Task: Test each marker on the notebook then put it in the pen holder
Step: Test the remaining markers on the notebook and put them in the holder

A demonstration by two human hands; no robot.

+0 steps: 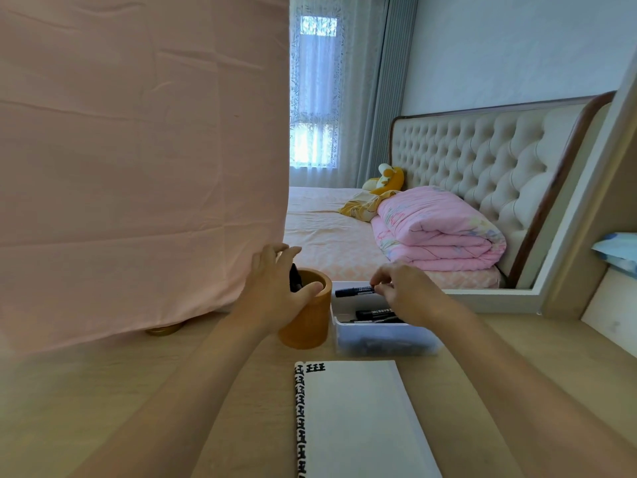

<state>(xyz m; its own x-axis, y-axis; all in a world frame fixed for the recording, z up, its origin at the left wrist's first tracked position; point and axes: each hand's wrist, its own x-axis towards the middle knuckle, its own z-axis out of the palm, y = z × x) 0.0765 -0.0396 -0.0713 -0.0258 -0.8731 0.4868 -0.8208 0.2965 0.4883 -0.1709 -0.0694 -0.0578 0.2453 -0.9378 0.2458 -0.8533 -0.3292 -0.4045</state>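
An orange-brown round pen holder [307, 326] stands on the wooden desk, with a black marker [294, 278] sticking up inside it. My left hand [275, 288] curls round the holder's rim, thumb on the near edge. To its right sits a clear plastic box [382, 338] holding several black markers. My right hand [403, 291] pinches one black marker [355, 291] just above the box, lying level. A white notebook [358, 419] lies open in front, with black marks down its left margin.
A pink cloth [138, 160] hangs over something on the desk's left, with a gold base [164, 328] showing under it. A large mirror frame [510, 298] stands behind the box. A white shelf [606, 315] rises at the right.
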